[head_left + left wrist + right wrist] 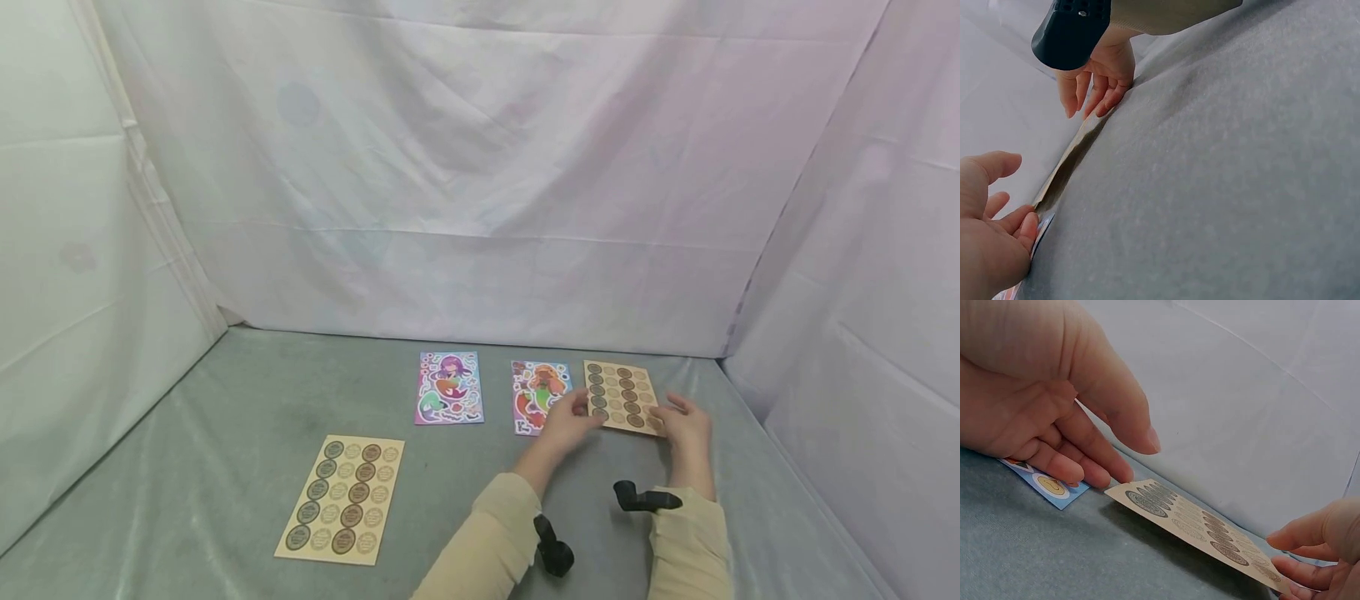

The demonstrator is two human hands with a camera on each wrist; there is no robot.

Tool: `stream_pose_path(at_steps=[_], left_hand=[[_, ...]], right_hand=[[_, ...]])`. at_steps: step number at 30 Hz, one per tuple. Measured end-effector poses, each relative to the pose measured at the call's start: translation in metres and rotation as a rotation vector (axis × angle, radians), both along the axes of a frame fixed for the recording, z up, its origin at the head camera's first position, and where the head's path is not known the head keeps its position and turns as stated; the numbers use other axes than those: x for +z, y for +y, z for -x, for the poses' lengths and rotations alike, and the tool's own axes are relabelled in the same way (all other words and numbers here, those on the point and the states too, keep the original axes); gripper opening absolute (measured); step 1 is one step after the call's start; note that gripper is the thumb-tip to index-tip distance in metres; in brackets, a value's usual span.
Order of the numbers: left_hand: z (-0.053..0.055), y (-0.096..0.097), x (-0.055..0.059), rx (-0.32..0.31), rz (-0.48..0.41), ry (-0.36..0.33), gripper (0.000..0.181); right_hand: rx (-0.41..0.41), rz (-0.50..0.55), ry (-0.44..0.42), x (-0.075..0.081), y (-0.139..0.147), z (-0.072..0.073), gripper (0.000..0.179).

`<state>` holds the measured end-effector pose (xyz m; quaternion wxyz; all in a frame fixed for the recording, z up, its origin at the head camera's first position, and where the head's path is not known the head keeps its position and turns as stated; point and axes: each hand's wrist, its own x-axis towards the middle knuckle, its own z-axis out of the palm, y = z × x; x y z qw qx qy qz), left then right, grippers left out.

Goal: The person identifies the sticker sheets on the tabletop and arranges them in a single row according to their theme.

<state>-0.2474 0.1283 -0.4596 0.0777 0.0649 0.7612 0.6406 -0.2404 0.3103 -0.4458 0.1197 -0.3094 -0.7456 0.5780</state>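
Tan sticker sheet (621, 392) lies at far right between left hand (568, 423) and right hand (686, 427), fingers touching its edges, thumbs apart; the left partly hides a mermaid sheet (537, 390), white curtain (480, 287) behind.

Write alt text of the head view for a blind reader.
A left hand and right hand touch a tan sheet of printed circles at its near corners, toward the right on grey cloth. Two colourful mermaid sheets lie left of it; a second tan sheet lies nearer, further left.
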Motion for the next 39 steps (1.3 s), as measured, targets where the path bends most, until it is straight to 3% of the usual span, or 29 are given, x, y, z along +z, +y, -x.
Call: stream_pose_path(at_steps=[10,17,25,31,39], left_hand=[[0.002,-0.003,-0.009,0.069,-0.144,0.037,0.049],[0.002,-0.005,-0.012,0.098,-0.169,0.006,0.049],[0.003,-0.007,-0.012,0.152,-0.228,0.018,0.049],[0.002,-0.011,-0.013,0.160,-0.333,-0.017,0.051],[0.005,-0.016,-0.014,0.144,-0.349,-0.022,0.050]], right_hand=[[-0.007,0.015,-0.013,0.002,-0.003,0.001,0.063],[0.002,0.021,-0.003,0.002,-0.006,0.000,0.062],[0.010,0.052,0.018,0.005,-0.008,-0.001,0.062],[0.041,0.020,-0.012,0.008,-0.009,-0.002,0.064],[0.132,-0.035,-0.041,0.015,-0.006,-0.001,0.068]])
